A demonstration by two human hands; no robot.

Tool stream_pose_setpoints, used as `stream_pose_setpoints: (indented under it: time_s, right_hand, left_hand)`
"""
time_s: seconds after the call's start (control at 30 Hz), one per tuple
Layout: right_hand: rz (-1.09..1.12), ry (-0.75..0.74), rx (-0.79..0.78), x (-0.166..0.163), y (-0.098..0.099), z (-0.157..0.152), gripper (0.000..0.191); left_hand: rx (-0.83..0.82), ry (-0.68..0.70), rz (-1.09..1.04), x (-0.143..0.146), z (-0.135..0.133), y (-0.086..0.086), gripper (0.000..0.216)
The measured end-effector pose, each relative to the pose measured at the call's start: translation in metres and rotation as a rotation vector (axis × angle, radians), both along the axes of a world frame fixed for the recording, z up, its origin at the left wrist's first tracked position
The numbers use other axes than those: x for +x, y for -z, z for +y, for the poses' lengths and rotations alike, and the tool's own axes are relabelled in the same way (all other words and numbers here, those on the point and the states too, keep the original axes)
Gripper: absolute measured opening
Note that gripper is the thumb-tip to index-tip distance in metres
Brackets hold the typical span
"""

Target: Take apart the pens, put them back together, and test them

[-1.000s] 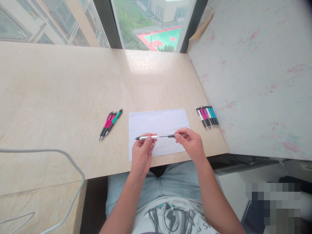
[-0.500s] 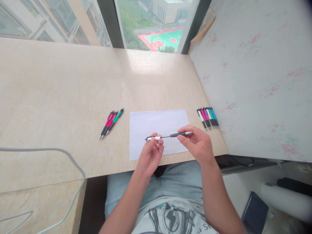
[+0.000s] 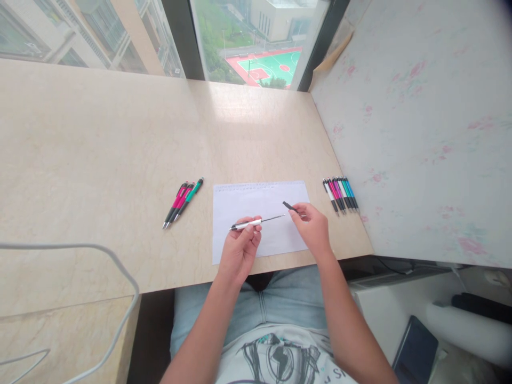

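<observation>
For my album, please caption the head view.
Left hand holds a white pen barrel, refill protruding; right hand holds a black grip section.

This looks like a private room in a home or a dormitory, though which of the two cannot be told. Pale floral wallpaper (image 3: pixel 420 133) covers the wall at right, its edge curling away beside the dark window frame (image 3: pixel 182 37). The glass looks steeply down on a green-and-red basketball court (image 3: pixel 272 65), so the room sits on an upper floor; a building facade (image 3: pixel 100 37) rises close by at left. A marble-patterned counter (image 3: pixel 100 149) runs up to the window and serves as a desk, bearing a paper sheet (image 3: pixel 260 197), click pens (image 3: pixel 341 194) and a loose pale cable (image 3: pixel 116 261). Jeans (image 3: pixel 196 309) and a printed T-shirt (image 3: pixel 282 354) suit a casual, lived-in setting.
</observation>
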State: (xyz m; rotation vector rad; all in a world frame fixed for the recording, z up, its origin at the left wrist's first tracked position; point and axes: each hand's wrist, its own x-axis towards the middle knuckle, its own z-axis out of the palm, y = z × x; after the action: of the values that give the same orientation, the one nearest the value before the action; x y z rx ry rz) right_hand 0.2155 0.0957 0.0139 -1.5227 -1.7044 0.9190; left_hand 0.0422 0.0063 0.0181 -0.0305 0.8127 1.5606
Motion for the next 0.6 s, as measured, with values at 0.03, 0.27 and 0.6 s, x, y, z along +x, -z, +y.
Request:
stream_pose_setpoints:
  time_s: [0.03, 0.27, 0.6]
  right_hand:
    - [-0.099, 0.020, 0.079, -0.005, 0.003, 0.001, 0.018]
    - [-0.474, 0.156, 0.376, -0.023, 0.015, 0.013, 0.011]
    - [-0.564, 0.137, 0.328, -0.021, 0.028, 0.016, 0.015]
  left_hand:
    - [-0.003, -0.001, 0.012, 0.000, 0.000, 0.000, 0.020]
    - [-0.018, -0.009, 0.047, -0.001, 0.000, -0.001, 0.020]
    - [-0.016, -0.012, 0.052, 0.000, 0.000, -0.001, 0.017]
